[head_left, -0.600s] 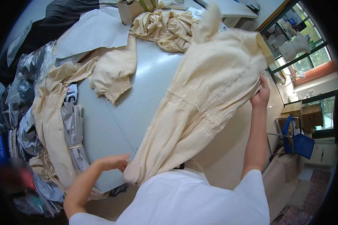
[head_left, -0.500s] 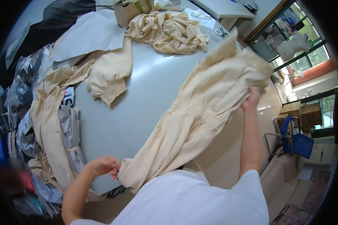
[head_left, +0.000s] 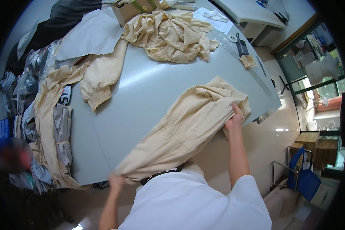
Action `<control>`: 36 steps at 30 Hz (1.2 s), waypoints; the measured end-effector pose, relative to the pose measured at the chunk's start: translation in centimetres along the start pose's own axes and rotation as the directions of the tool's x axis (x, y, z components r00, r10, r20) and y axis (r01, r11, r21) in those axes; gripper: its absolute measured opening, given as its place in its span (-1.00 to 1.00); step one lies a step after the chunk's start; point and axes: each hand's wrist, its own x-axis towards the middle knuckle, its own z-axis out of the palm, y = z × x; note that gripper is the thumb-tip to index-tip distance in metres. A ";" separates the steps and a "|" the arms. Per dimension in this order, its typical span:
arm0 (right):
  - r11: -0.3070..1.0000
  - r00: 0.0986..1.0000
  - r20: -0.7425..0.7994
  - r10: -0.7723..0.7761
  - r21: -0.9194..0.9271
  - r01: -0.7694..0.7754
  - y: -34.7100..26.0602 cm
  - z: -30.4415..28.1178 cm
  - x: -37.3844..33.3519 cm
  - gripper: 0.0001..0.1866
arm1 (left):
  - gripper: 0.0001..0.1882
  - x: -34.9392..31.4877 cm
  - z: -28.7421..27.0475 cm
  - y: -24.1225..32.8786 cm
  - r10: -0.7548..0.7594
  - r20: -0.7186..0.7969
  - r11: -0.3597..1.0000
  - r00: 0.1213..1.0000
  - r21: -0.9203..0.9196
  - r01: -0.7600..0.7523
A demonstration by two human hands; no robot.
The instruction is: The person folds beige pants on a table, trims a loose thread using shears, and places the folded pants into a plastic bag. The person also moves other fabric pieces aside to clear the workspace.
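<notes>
A long cream garment (head_left: 180, 122) with gathered, crinkled fabric stretches diagonally over the table's near edge. My right hand (head_left: 235, 117) is closed on its far right end, the thumb on top of the folds. At the near left end, by the table edge, my left hand (head_left: 116, 181) grips the fabric; motion blurs its fingers. Between my hands the cloth hangs fairly taut, and its far end lies folded over on the tabletop.
The pale table (head_left: 142, 96) bears a crumpled cream fabric heap (head_left: 172, 36), a sleeve with a gathered cuff (head_left: 103, 82), white paper (head_left: 90, 36) and a cardboard box (head_left: 136, 11). Bagged grey bundles (head_left: 63, 130) line the left. A blue chair (head_left: 308, 184) stands right.
My right hand has come down and left, lowering the garment's raised far end onto the table. My left hand has shifted slightly lower with the near end.
</notes>
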 end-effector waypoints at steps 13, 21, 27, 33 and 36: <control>0.953 0.990 -0.095 0.105 -0.275 -0.128 0.4 -1.2 0.3 -0.57 | -0.77 14.7 -20.9 10.4 0.484 -0.628 0.875 0.610 0.334 -0.350; 0.114 0.938 -0.202 -0.282 -0.978 -0.177 -13.5 -1.1 -1.2 -0.72 | -0.64 24.3 -12.7 23.7 0.477 -0.639 0.782 0.603 -0.004 -0.624; 0.013 0.887 0.389 -0.248 -0.914 0.405 -7.8 12.6 8.4 -0.78 | -0.66 24.8 -18.4 42.7 0.510 -0.546 0.545 0.665 -0.392 -0.741; -0.252 0.334 0.942 -0.004 -0.325 0.912 3.6 34.3 16.2 -0.79 | -0.56 33.5 -22.2 57.0 0.465 -0.834 0.609 0.296 0.059 -0.791; -0.456 0.213 0.976 0.036 -0.173 0.873 6.9 38.7 19.5 -0.66 | -0.66 37.3 -21.3 57.3 0.351 -0.656 0.455 0.669 -0.504 -0.734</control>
